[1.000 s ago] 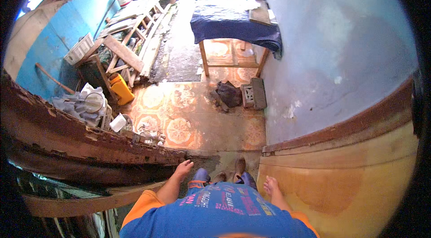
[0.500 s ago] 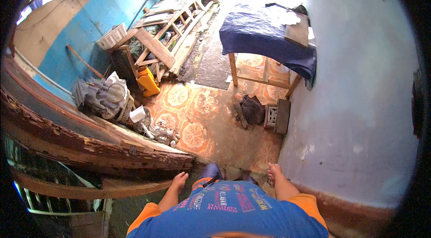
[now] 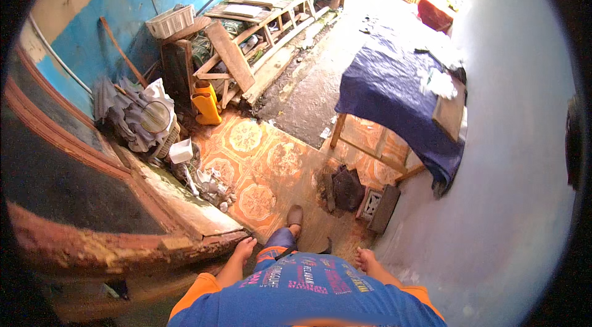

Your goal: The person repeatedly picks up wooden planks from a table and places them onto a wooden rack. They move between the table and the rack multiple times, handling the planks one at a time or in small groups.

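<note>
My left hand (image 3: 245, 248) hangs low beside my hip, near the worn end of a wooden window frame (image 3: 213, 242). Its fingers look loosely spread, and nothing shows in them. On the other side, my right hand (image 3: 366, 258) is curled into a loose fist with nothing visible in it, close to the pale wall (image 3: 493, 204). One foot in a brown shoe (image 3: 295, 216) is forward on the orange patterned tile floor (image 3: 243, 136). My other foot is hidden.
A table with a dark blue cloth (image 3: 385, 74) stands ahead right; near it lie a black bag (image 3: 347, 189) and a grey block (image 3: 384, 208). Along the left are yellow boots (image 3: 206, 105), a heap of grey cloth (image 3: 132, 114), a white basket (image 3: 169, 22) and stacked planks (image 3: 231, 56).
I have stepped forward, one shoe now showing ahead of me. The view has turned left, so the table sits farther right. Both hands still hang at my sides.
</note>
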